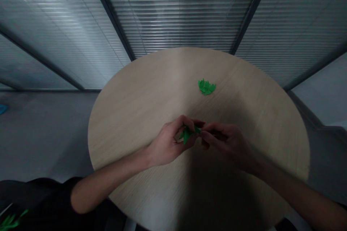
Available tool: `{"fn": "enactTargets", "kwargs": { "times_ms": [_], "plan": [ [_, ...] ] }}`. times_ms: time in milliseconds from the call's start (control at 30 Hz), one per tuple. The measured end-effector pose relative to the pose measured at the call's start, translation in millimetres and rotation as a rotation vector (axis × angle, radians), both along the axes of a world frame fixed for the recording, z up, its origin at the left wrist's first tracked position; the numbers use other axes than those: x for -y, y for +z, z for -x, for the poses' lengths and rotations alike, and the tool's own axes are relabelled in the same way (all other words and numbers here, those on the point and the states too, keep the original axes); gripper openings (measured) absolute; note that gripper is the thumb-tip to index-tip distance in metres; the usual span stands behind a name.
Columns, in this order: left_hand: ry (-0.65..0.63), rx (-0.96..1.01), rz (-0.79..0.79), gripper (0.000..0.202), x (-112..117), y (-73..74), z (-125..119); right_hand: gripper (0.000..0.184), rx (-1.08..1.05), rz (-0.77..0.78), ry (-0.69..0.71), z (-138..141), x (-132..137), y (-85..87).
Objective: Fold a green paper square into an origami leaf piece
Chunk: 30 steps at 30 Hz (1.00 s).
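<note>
Between the thumb and fingers of my left hand (pixel 169 142) is a small green folded-paper piece (pixel 186 135) with pointed corners. My left fingers curl over its top and partly cover it. From the other side, the thumb and fingertips of my right hand (pixel 227 140) pinch together at the right tip of the piece. The fingertips of the two hands almost meet there, over the middle of the table. Beyond them, a cluster of similar green pointed paper pieces (pixel 206 87) lies on the tabletop, touching neither hand.
The round light wood table (pixel 141 90) ends at a curved edge on all sides. Behind it stand glass panels with blinds (pixel 179 18) and dark frames. A bit of green (pixel 12 221) shows at the lower left, by the dark clothing. My shadow falls across the near tabletop.
</note>
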<state>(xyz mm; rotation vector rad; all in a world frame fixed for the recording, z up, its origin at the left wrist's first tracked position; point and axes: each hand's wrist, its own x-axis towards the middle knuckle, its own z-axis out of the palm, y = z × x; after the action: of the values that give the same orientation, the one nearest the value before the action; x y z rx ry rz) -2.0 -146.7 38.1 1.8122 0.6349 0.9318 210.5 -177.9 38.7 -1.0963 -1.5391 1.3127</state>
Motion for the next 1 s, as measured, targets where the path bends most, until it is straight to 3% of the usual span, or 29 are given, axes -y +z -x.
{"fn": "enactTargets", "kwargs": {
  "times_ms": [467,667,833,1000],
  "plan": [
    [0.004,0.019,-0.065,0.014,-1.2,-3.7,1.3,0.019,0.021,-0.008,0.012,-1.6,0.4,-6.4],
    [-0.004,-0.003,-0.119,0.012,-1.8,-2.6,2.0,0.019,0.021,-0.037,0.025,-1.8,1.9,-0.2],
    [0.009,-0.028,-0.152,0.023,-3.2,-2.2,3.6,0.017,0.077,-0.067,-0.021,-2.0,1.7,-1.5],
    [0.064,-0.087,-0.307,0.015,-6.0,0.4,7.1,0.019,0.114,-0.089,-0.038,-3.0,0.7,-7.1]
  ]
}}
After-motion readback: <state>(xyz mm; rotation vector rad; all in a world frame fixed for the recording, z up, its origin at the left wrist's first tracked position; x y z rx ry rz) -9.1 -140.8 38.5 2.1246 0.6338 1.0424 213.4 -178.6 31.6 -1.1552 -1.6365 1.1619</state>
